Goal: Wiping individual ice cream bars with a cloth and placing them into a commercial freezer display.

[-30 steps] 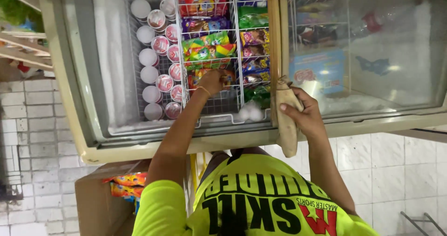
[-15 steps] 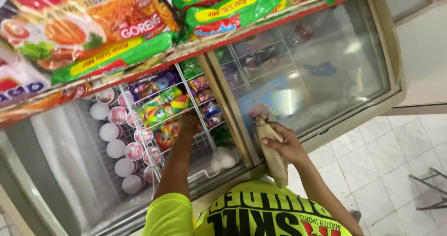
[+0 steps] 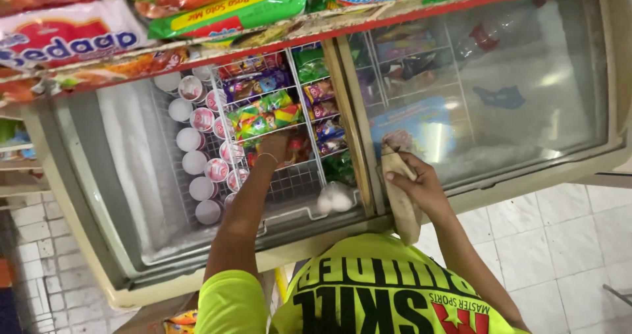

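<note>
My left hand [image 3: 273, 146] reaches into an open chest freezer [image 3: 85, 242] and rests among colourful wrapped ice cream packets [image 3: 263, 116] in a wire basket [image 3: 296, 182]. Its fingers are hidden among the packets, so its grip is unclear. My right hand [image 3: 421, 186] holds a beige folded cloth [image 3: 401, 209] against the front edge of the freezer, beside the frame of the sliding glass lid [image 3: 513, 90]. I wear a neon yellow shirt [image 3: 368, 288].
Rows of white and pink ice cream cups [image 3: 197, 169] fill the basket's left side. Frost lines the freezer's left wall. Noodle packets [image 3: 224, 11] lie on a shelf overhanging the freezer's back. White floor tiles [image 3: 559, 242] are at the right.
The view has tilted, and the shelf of noodle packets now covers the top. My left hand stays among the packets. My right hand keeps the cloth at the lid frame.
</note>
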